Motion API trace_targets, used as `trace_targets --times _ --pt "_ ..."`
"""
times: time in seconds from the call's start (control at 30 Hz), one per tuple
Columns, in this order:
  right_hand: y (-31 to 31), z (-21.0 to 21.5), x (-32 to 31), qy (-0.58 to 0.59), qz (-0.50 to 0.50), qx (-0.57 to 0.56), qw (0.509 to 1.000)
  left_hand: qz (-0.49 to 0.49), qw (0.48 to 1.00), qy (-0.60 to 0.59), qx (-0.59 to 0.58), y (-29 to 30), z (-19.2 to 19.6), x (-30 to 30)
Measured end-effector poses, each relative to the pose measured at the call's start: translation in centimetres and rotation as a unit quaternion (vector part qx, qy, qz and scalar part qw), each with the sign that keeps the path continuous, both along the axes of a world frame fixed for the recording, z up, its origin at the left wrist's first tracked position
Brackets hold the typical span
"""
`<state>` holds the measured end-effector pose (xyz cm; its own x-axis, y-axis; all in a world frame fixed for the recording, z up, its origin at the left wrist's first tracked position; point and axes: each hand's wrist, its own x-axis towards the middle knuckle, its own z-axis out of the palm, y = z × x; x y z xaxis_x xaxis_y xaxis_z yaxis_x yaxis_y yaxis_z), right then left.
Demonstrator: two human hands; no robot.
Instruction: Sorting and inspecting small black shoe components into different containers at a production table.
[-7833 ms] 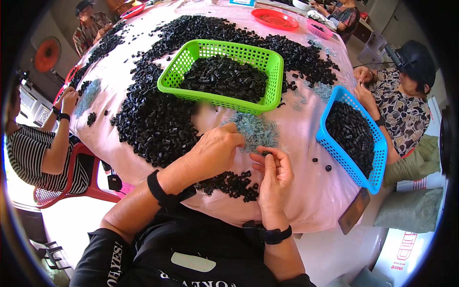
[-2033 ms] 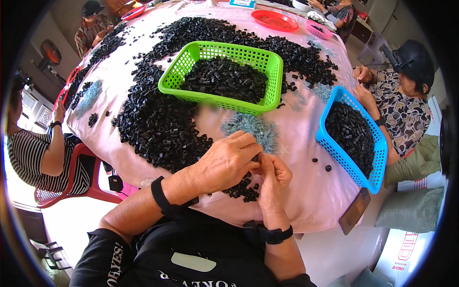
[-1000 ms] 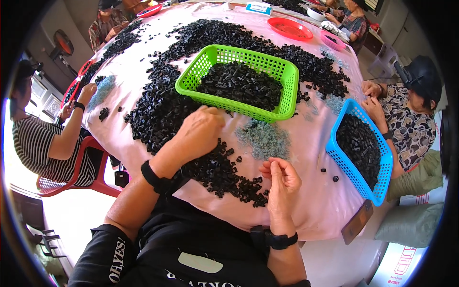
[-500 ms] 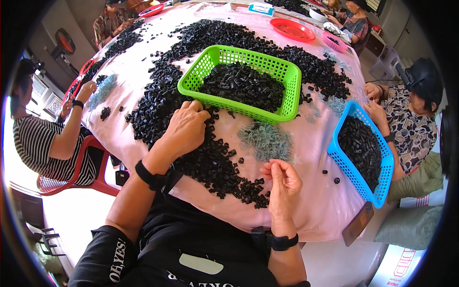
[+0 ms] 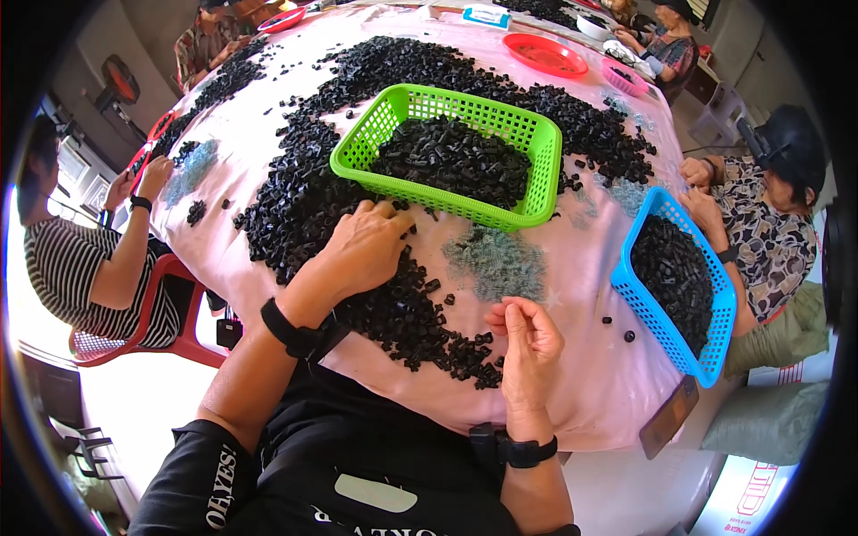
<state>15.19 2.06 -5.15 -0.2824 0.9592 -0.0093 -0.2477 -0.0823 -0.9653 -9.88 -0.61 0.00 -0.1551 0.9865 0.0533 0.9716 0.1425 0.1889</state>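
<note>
Left hand: The left hand [image 5: 365, 246] is laid on the pile of black bits [image 5: 286, 219], close to the near side of the green basket [image 5: 429, 197]. Its fingers are bent down. Whether a bit is held cannot be seen, as the fingertips are hidden.
Right hand: The right hand [image 5: 531, 347] is held up over the pink cloth [image 5: 585, 393], with the thumb and fingers curled close together. What is held, if anything, cannot be made out.
Black bits: They are spread around the left hand and behind the green basket, and are heaped in it too.
Pale blue bits: The pale blue bits [image 5: 497, 263] are heaped between the green basket and the right hand.
Blue basket: The blue basket [image 5: 654, 322] is filled with black bits, off to the right.
Phone: The phone [image 5: 668, 416] is set at the cloth's edge.
</note>
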Motion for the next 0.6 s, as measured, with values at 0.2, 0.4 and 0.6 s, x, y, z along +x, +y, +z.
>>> trace_targets --times 0.2,0.4,0.6 --pt "0.0 0.0 -0.1 -0.01 -0.004 0.006 1.0 -0.073 0.997 -0.017 -0.001 -0.6 1.2 1.5" --pt "0.0 0.1 0.0 -0.008 0.0 0.004 1.0 -0.097 0.993 -0.064 0.011 0.3 1.0 0.9" --pt "0.1 0.0 0.1 -0.008 0.002 0.004 1.0 -0.065 0.992 -0.11 0.011 0.3 1.6 1.1"
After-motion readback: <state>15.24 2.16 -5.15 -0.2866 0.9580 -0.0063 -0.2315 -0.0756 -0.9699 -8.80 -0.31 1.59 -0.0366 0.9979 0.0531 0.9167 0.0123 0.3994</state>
